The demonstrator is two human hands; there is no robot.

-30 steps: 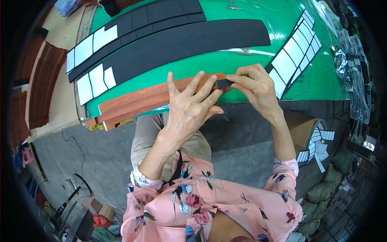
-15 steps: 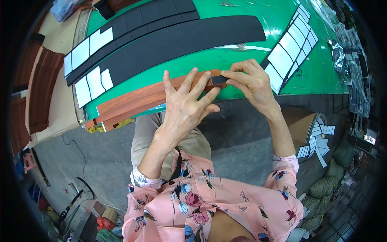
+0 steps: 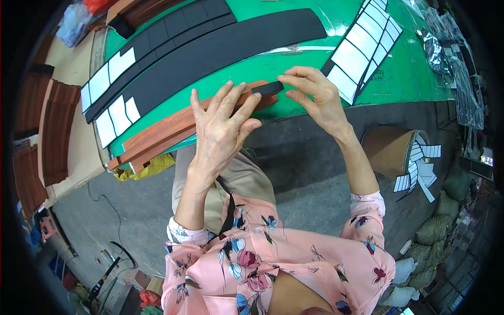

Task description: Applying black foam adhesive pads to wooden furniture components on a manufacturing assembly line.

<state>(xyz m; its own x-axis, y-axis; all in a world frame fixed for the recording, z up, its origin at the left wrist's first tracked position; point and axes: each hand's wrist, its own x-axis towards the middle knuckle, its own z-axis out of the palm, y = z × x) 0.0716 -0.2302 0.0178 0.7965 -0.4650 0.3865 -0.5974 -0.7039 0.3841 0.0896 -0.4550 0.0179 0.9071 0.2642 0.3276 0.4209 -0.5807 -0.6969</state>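
My left hand (image 3: 219, 118) lies spread over a long reddish-brown wood-grain piece (image 3: 157, 131) at the near edge of the green table. Its forefinger tip touches a small black pad (image 3: 266, 88) on the right end of that piece. By the pad's outer end is my right hand (image 3: 314, 94), thumb and forefinger parted and nothing visible between them; whether the forefinger touches the pad I cannot tell. Beyond lies a long curved black foam sheet (image 3: 226, 52) with several white-backed pads (image 3: 116, 114) on its left end.
A second black sheet, cut into pads (image 3: 178, 23), lies farther back. White-backed cut sheets (image 3: 362, 47) lie at the right. Curved brown pieces (image 3: 56, 131) stand on a board at the left. Below the table's right side stands a bin (image 3: 386, 149) with white scraps.
My right thumb and forefinger have opened from their pinch at the pad's end. The pad now shows more fully on the wood-grain piece. The whole view has shifted slightly.
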